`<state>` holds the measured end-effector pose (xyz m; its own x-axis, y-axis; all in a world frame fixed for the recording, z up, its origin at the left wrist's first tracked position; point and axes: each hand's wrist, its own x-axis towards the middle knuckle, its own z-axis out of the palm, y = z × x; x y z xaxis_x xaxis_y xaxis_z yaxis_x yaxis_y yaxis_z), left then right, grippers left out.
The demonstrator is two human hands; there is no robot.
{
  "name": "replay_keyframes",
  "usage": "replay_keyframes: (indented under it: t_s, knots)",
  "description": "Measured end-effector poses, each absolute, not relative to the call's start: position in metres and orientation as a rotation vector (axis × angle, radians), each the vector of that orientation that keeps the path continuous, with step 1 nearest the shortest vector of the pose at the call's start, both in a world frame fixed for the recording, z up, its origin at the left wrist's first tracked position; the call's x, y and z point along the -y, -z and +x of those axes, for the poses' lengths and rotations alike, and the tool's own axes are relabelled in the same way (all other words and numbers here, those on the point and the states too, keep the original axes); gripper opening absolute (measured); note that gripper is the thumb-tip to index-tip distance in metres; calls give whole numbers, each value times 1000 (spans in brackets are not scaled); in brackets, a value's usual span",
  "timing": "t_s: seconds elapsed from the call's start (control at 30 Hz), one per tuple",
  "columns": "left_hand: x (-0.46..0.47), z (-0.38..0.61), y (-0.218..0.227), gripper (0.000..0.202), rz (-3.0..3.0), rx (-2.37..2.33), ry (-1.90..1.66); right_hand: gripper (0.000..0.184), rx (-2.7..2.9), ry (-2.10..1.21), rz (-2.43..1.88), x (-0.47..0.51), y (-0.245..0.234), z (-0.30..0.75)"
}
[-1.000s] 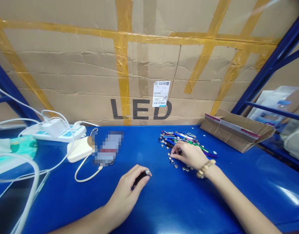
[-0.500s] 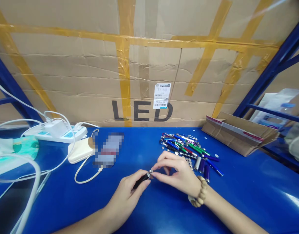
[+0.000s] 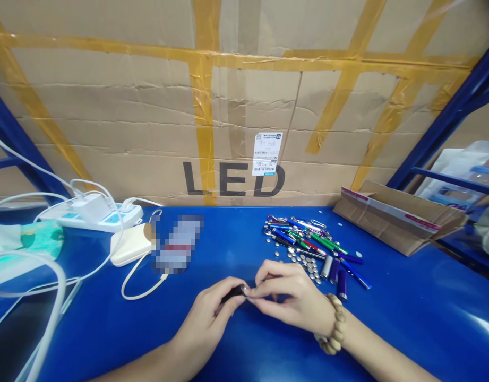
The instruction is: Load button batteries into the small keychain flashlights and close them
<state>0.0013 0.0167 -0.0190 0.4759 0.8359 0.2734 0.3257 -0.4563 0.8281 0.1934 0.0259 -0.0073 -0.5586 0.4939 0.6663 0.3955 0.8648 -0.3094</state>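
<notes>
My left hand (image 3: 204,307) is closed around a slim black tube (image 3: 233,293) with a metal end. My right hand (image 3: 288,294) meets that end, its fingertips pinching at it. Whatever small part lies between them is mostly hidden. Up and to the right lies a heap of colourful keychain pen-like tubes (image 3: 300,233). Loose silver button cells (image 3: 308,263) are scattered at its front edge, nearest my right hand. Several short blue and purple metal tubes (image 3: 334,276) lie to the right of them. A beaded wooden bracelet (image 3: 334,329) circles my right wrist.
The work surface is a blue table (image 3: 407,307). On it are a white power strip (image 3: 88,217), a cream power bank (image 3: 130,244) with a cable, a blurred packet (image 3: 176,244) and a flattened cardboard box (image 3: 399,223). A taped carton (image 3: 236,106) stands behind, between blue shelf uprights.
My right hand has moved from the heap to the tube's end, uncovering the button cells and short tubes. My left hand has stayed nearly still, and its tube now sits more hidden.
</notes>
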Motion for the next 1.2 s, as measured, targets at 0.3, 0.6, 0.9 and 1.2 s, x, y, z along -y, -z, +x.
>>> replay_keyframes:
  t_s: [0.3,0.6,0.9,1.2]
  knots:
    - [-18,0,18,19,2045,-1010,-929,20,2281,-291,-732,-26,3,195]
    - [-12,1,12,20,2004,-1171,-887,40,2387,-439,-1255,-55,-16,253]
    - [-9,-2,8,18,2068,-1046,-965,25,2351,-434,-1276,-72,-2,257]
    - [-16,-8,9,18,2175,-997,-1005,28,2265,-218,-1359,-76,3,248]
